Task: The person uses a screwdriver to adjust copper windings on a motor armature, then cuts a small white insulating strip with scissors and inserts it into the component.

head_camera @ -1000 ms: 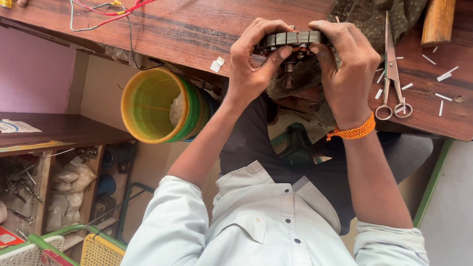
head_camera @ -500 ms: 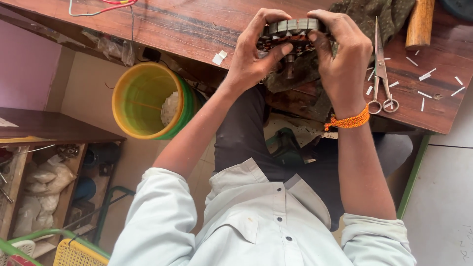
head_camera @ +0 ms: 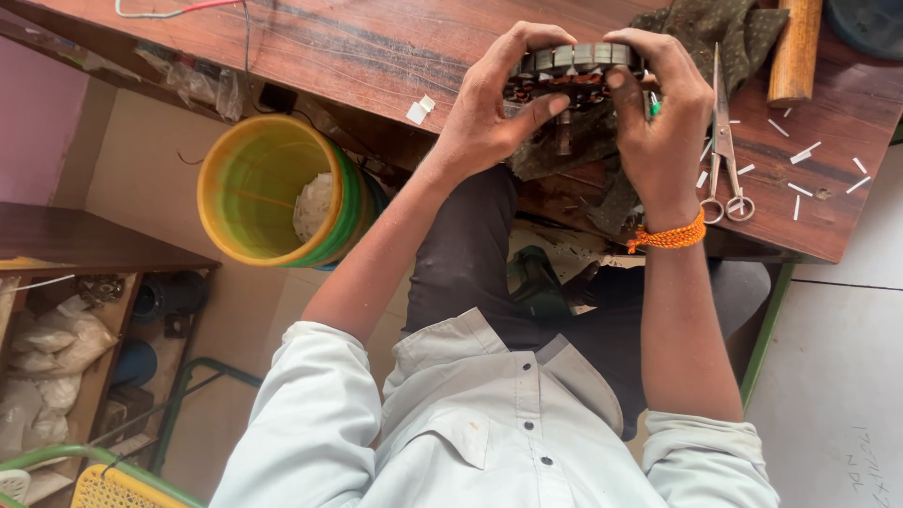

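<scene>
Both my hands hold a round metal motor stator [head_camera: 576,68] with copper windings, tilted on edge over the wooden workbench [head_camera: 376,47]. My left hand [head_camera: 494,108] grips its left side, thumb stretched across the windings. My right hand [head_camera: 658,118] grips its right side, fingers curled over the rim; an orange thread band circles that wrist. A dark patterned cloth [head_camera: 715,28] lies under and behind the stator. The stator's lower part is hidden by my fingers.
Scissors [head_camera: 724,150] lie right of my right hand among several small white paper strips [head_camera: 800,155]. A wooden handle [head_camera: 795,52] rests at the far right. A yellow and green bucket [head_camera: 273,193] stands below the bench. A shelf with bags [head_camera: 56,348] sits at left.
The view has shifted slightly, so the bench and bucket sit lower and further right in the frame. Both hands keep the same grip on the stator.
</scene>
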Available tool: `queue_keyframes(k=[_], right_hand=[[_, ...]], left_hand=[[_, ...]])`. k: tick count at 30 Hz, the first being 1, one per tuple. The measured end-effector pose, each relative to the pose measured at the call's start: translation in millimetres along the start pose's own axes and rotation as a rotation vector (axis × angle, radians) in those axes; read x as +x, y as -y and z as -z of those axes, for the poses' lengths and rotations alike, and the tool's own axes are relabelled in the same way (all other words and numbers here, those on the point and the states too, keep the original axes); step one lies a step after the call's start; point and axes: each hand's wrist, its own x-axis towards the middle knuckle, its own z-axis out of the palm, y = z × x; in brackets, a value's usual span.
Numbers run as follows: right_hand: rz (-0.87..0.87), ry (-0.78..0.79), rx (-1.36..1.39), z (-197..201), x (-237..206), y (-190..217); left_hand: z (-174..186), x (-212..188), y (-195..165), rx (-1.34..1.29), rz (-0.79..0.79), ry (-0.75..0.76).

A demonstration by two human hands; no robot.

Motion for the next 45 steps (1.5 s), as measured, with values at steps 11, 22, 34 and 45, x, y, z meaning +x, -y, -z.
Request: queue_keyframes(k=[11,22,34,45], right_hand=[[0.012,0.162,0.042,34,-26,16],[-0.009,0.173,0.061,34,-35,4],[-0.073,0.177,0.068,32,-42,-1],[-0.032,-0.008,0.15,30,-51,-21]], left_hand=[[-11,-28,-8,-0.009,-0.046,0.025],[-5,-27,-21,0.252,-0.076,0.118],[10,-27,-25,0.307,-0.082,0.198],[12,20,-12,0.207,-0.029,-0.135]])
